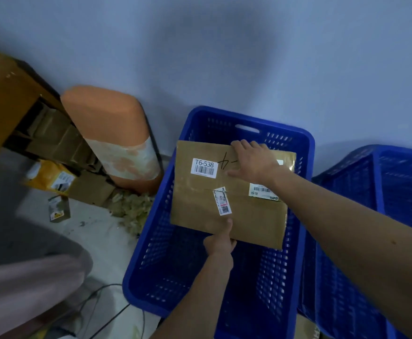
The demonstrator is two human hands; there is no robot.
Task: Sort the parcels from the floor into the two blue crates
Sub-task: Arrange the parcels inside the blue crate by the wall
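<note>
- While it hangs over the open top of the nearer blue plastic crate (151,231), the flat brown cardboard parcel (249,216) is held between both hands, its near edge lower than its far edge.
- The left hand (220,241) pinches the parcel's near edge, thumb pressed on top and fingers tucked beneath.
- The right hand (256,162) lies palm-down on the far part of the parcel, thumb stretched sideways and fingers reaching the far edge; whether they hook over that edge I cannot tell.
- The two hands are well apart, one at each end of the parcel.
- On the parcel's top face sit a white barcode label reading T6-538 (204,167), a small slanted sticker (222,204) over a tape seam, a white shipping label (261,191) partly under the right forearm, and a handwritten mark beside the right hand.
- A second blue plastic crate (376,182) stands just beside the first, on its right, against the pale blue wall (224,57).
- Left of the nearer crate, a tall rounded orange bolster (107,123) leans at the wall, with a heap of crumpled yellowish packing paper (134,211) at its foot.
- Farther left on the grey floor (97,231) lie a yellow mailer bag (51,177), a plain cardboard box (90,189) and a small labelled carton (58,208).
- Dark cables (112,314) run across the floor near the crate's front corner.
</note>
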